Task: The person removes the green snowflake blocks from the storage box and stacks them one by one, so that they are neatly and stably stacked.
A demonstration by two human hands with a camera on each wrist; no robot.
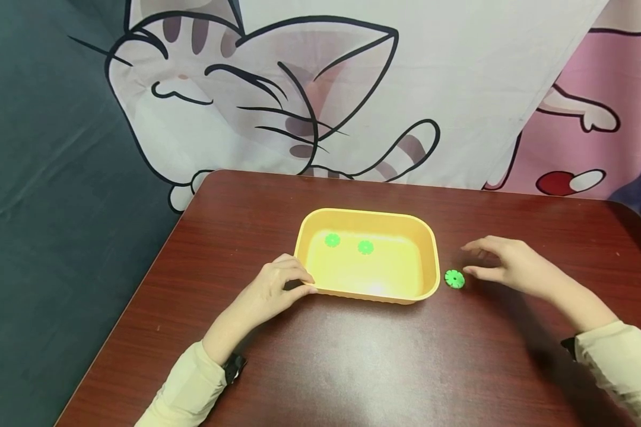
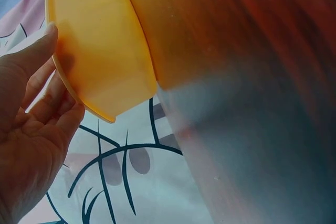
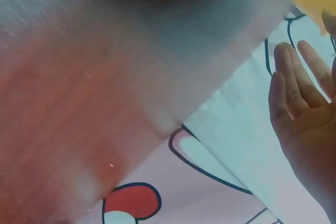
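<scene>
Head view: the left hand is pinching the rim of the yellow tray at its 8 o'clock corner, presumably steadying it against sliding. Inside, one green disc is lying flat toward 10 o'clock and another green disc near 12 o'clock, the walls probably containing both. A third green disc is resting outside the tray, just beside its wall toward 4 o'clock. The right hand is hovering near that disc at 3 o'clock, grasping nothing, thumb and fingers parting as if suited to something small. The brown table is showing wood grain and glare toward 6 o'clock. Beyond, a cartoon-cat cloth is hanging toward 12 o'clock, pink cloth toward 2, dark green cloth toward 9.

Left wrist view: thumb and fingers are gripping the tray's edge; no disc is showing.

Right wrist view: the fingers are extending loosely, unloaded; a green disc and the tray are appearing, partly cropped, toward 1 o'clock.
</scene>
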